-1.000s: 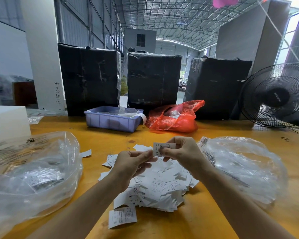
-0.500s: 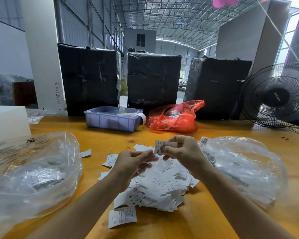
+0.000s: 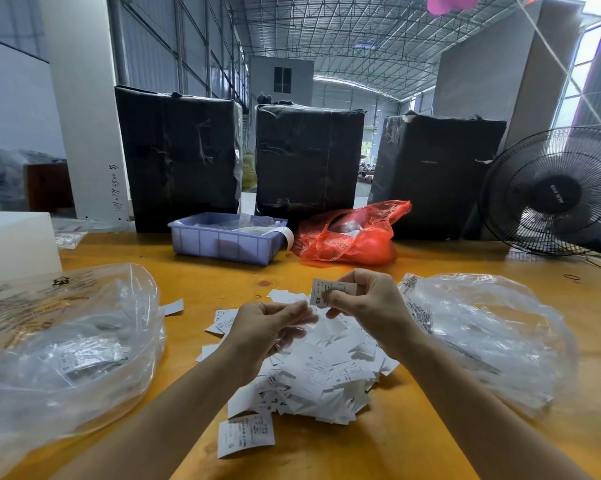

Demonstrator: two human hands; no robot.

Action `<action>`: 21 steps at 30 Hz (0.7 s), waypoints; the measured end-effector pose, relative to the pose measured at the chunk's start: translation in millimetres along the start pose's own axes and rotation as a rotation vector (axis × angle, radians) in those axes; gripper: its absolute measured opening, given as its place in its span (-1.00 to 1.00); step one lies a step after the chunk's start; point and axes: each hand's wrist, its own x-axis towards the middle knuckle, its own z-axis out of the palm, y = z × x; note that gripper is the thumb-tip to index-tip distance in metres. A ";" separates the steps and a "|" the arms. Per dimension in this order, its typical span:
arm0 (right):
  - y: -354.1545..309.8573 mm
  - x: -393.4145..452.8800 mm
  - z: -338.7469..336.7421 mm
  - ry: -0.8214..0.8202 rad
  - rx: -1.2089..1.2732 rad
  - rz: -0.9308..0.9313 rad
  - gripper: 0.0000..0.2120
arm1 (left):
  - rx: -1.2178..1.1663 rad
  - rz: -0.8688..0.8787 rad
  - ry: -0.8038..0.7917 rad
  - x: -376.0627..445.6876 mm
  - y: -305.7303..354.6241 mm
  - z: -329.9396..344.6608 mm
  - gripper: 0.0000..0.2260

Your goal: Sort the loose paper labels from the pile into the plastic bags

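Note:
A pile of white paper labels (image 3: 313, 379) lies on the yellow table in front of me. My right hand (image 3: 368, 303) pinches a small label marked XS (image 3: 318, 294) above the pile's far side. My left hand (image 3: 268, 327) hovers just left of it, fingers curled loosely, with nothing clearly in them. One clear plastic bag (image 3: 67, 348) with labels inside sits at the left. A second clear plastic bag (image 3: 482, 334) lies at the right, close to my right wrist. A single label marked S (image 3: 245, 434) lies apart at the pile's near edge.
A blue plastic tray (image 3: 223, 242) and a red plastic bag (image 3: 351, 237) stand at the back of the table. Behind them are three black wrapped boxes (image 3: 309, 161). A black fan (image 3: 555, 192) stands at the far right, a white box (image 3: 15, 244) at the far left.
My right hand has tilted the XS label slightly and shifted its grip. My left hand's fingers have drawn a little away from the label.

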 end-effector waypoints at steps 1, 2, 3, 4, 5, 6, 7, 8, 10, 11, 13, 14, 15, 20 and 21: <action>-0.3 0.1 -0.2 -0.001 0.010 -0.003 -0.92 | -0.006 -0.001 0.000 0.2 -0.1 -0.2 -0.79; -0.4 0.1 -0.5 -0.001 0.022 -0.007 -0.92 | -0.015 -0.003 0.000 0.6 -0.1 -0.3 -0.80; -0.4 0.2 -0.6 0.000 0.031 -0.009 -0.91 | -0.023 -0.004 -0.002 0.8 -0.1 -0.4 -0.82; -0.4 0.2 -0.6 0.000 0.033 -0.009 -0.89 | -0.024 -0.005 -0.005 0.9 -0.2 -0.5 -0.83; -0.2 0.0 -0.4 0.000 0.023 -0.010 -0.88 | -0.022 -0.005 -0.009 1.0 -0.3 -0.6 -0.84; 0.1 -0.2 0.0 0.000 0.003 -0.015 -0.87 | -0.019 -0.004 -0.014 0.9 -0.5 -0.5 -0.85; 0.2 -0.3 0.4 0.001 -0.022 -0.024 -0.87 | -0.017 -0.004 -0.019 0.8 -0.5 -0.4 -0.86; 0.4 -0.8 0.5 0.001 -0.044 -0.034 -0.88 | -0.016 -0.003 -0.023 0.8 -0.5 -0.3 -0.86; 0.4 -1.1 0.6 -0.001 -0.062 -0.044 -0.89 | -0.013 -0.002 -0.024 0.9 -0.6 -0.4 -0.85; 0.2 -1.3 0.8 -0.001 -0.058 -0.048 -0.90 | -0.015 -0.002 -0.021 1.1 -0.8 -0.7 -0.84; -0.3 -1.1 0.8 0.020 -0.034 -0.058 -0.92 | -0.028 -0.004 -0.011 1.7 -1.2 -1.5 -0.80; -0.5 -1.0 0.4 0.035 -0.021 -0.066 -0.92 | -0.031 -0.006 -0.008 1.9 -1.3 -1.7 -0.80; -0.6 -0.8 -0.2 0.041 -0.013 -0.073 -0.92 | -0.033 -0.008 -0.007 2.0 -1.3 -1.9 -0.80; 0.3 -1.9 0.4 -0.008 -0.095 -0.100 -0.92 | -0.042 -0.015 -0.018 2.9 -0.9 -1.2 -0.85; 0.7 -1.8 0.9 -0.010 -0.114 -0.105 -0.92 | -0.044 -0.018 -0.018 3.0 -1.1 -1.1 -0.85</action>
